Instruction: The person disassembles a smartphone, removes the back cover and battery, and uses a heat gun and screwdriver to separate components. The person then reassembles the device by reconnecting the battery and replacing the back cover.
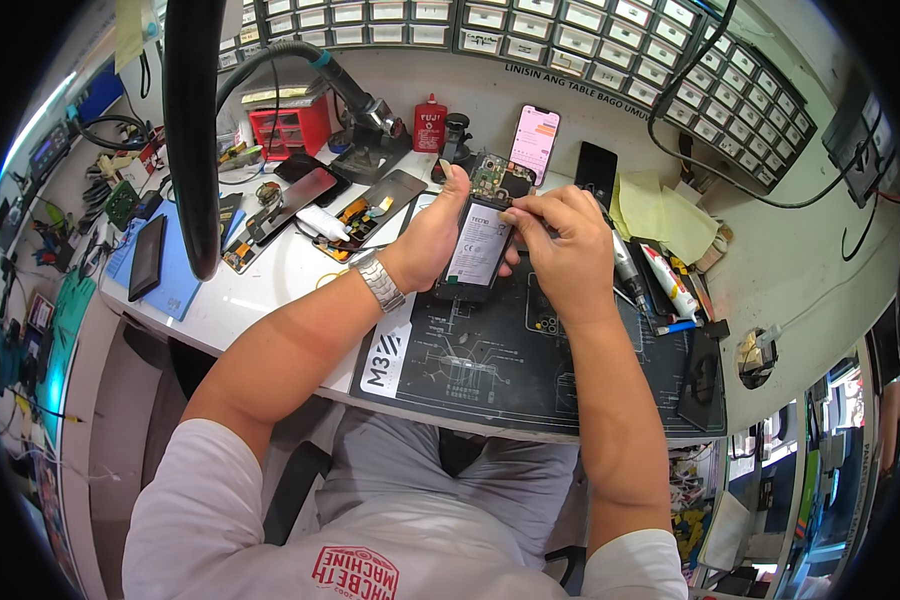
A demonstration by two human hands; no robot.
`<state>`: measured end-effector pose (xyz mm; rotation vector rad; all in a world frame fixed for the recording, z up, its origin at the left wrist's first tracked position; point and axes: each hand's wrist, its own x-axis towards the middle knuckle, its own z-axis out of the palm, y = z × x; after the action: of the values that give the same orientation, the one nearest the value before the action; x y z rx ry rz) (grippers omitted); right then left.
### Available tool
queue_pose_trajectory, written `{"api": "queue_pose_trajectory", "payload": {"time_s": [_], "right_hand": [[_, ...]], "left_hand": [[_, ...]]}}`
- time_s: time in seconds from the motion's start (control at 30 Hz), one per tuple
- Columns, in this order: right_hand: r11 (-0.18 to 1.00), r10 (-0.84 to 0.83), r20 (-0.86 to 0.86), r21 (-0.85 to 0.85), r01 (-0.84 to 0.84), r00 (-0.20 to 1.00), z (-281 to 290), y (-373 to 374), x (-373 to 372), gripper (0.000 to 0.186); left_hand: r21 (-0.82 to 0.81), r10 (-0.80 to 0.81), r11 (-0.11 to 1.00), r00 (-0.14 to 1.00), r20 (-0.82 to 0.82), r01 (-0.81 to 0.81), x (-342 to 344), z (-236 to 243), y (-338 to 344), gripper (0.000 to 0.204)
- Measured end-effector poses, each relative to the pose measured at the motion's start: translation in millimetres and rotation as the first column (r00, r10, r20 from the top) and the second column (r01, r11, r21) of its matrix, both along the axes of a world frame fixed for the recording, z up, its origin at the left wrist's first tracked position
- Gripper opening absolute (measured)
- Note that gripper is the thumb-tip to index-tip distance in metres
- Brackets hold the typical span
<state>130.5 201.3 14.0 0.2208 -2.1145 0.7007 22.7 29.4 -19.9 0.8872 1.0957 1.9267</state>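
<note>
My left hand (430,240) is wrapped around the left side of an opened smartphone (467,290), holding it tilted above the black work mat. A white battery (478,245) fills the phone's middle, and a circuit board (500,178) shows at its top end. My right hand (570,235) is at the phone's upper right edge, its thumb and index finger pinched together by the board. Whatever those fingertips hold, if anything, is too small to make out. A silver wristwatch (377,282) is on my left wrist.
A lit phone (533,145) leans beyond my hands, near a red bottle (430,124). Opened phone parts (355,222) lie to the left. A black tool (627,268) and a white tube (670,283) lie right. A black post (192,140) rises at left; the mat (450,375) lies below.
</note>
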Motion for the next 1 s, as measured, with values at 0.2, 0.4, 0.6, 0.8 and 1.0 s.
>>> {"api": "queue_pose_trajectory", "payload": {"time_s": [0.2,0.4,0.6,0.8,1.0], "right_hand": [[0.994,-0.081,-0.016,0.079,0.082,0.997,5.1,6.1,0.2,0.010],[0.995,-0.055,0.111,-0.079,0.064,0.992,4.6,14.0,3.2,0.010],[0.999,0.017,0.240,-0.044,-0.007,0.971,7.8,18.1,8.4,0.017],[0.996,0.081,0.019,0.028,-0.081,0.997,11.3,-3.4,8.4,0.021],[0.998,-0.018,-0.082,0.061,0.023,0.996,9.5,-15.3,9.8,0.018]], "left_hand": [[-0.148,0.068,0.986,0.994,-0.091,-0.081,0.5,15.4,6.0,0.097],[-0.192,0.043,0.980,0.997,-0.061,-0.054,3.4,24.7,16.5,0.091],[-0.138,0.061,0.988,0.998,-0.026,-0.064,10.8,13.2,13.5,0.099],[-0.046,0.065,0.997,0.996,-0.059,-0.067,13.4,6.9,12.4,0.087],[-0.028,0.116,0.993,0.992,-0.043,-0.117,24.4,9.1,14.3,0.084]]}}
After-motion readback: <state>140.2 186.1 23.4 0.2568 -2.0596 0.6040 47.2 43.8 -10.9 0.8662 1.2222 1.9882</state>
